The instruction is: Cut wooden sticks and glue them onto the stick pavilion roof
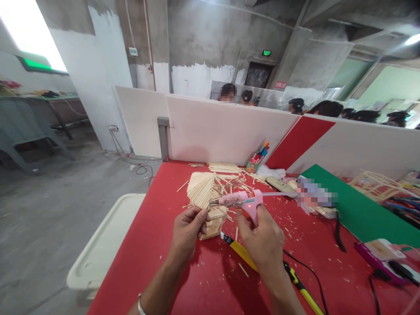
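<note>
Right hand [262, 238] aims glue gun [241, 200] (pink) at, seemingly, left hand's [187, 227] stick house [213, 221].

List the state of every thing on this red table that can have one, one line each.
Left hand: closed on a small wooden stick.
Right hand: gripping the glue gun.
Glue gun: pink, held level, nozzle pointing left, red light lit.
Stick model: unfinished, resting on the table.
Yellow-handled tool: lying flat, untouched.
Loose sticks: scattered by the partition.
Red table: littered with splinters.
</note>
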Available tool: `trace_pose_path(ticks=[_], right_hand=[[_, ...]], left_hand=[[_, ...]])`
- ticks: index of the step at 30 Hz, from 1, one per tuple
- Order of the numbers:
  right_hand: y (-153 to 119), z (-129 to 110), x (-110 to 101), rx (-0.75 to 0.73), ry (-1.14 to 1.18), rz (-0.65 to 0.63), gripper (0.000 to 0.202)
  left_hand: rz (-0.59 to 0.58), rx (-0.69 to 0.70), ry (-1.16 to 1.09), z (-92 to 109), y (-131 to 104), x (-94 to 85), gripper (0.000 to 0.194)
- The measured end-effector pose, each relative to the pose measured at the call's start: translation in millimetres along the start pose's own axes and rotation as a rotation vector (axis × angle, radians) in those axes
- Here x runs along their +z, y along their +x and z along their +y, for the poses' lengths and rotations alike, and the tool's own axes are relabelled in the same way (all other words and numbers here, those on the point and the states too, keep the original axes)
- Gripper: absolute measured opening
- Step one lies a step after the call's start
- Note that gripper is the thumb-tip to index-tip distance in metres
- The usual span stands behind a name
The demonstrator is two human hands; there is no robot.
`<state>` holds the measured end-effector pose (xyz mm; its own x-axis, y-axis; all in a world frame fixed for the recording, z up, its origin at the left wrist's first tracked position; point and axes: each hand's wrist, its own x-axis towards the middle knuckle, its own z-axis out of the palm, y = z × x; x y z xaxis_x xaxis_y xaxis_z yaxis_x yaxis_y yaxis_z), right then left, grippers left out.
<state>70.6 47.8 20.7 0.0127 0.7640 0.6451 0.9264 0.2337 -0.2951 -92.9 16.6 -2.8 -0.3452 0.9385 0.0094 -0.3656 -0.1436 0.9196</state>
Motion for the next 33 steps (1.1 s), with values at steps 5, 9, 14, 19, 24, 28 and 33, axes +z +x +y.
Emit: trace_pose_path(ticks=[5, 9, 14, 19, 24, 28, 33], right_hand=[[-1.5, 0.8, 0.0, -0.006, -0.006, 0.008, 0.030], [-1.7, 0.4, -2.0, -0.010, -0.015, 0.014, 0.029], [0.7, -2.0, -4.6, 0.007, -0.010, 0.027, 0.029], [1.6, -3.2, -4.2, 0.017, 0.002, 0.028, 0.032], [-0.5, -4.4, -4.2, 0.005, 0.007, 0.013, 0.031], [0.8, -6.0, -4.3, 0.019, 0.021, -0.002, 0.031], [3.7, -3.8, -5.2, 0.069, 0.009, 0.015, 0.033]], left_hand=[[0.023, 0.006, 0.038, 3.7, 0.2, 2.1, 0.037], [0.032, 0.002, 0.054, 6.3, 0.0, 4.1, 0.039], [0.033, 0.005, 0.064, 7.7, -1.9, 4.9, 0.039], [0.021, 0.000, 0.052, 7.0, -1.6, 3.8, 0.038], [0.015, -0.005, 0.055, 6.4, -1.1, 3.3, 0.038], [0.010, -0.012, 0.051, 6.4, -0.8, 3.3, 0.038], [0.011, -0.011, 0.059, 6.5, 0.2, 3.8, 0.039]])
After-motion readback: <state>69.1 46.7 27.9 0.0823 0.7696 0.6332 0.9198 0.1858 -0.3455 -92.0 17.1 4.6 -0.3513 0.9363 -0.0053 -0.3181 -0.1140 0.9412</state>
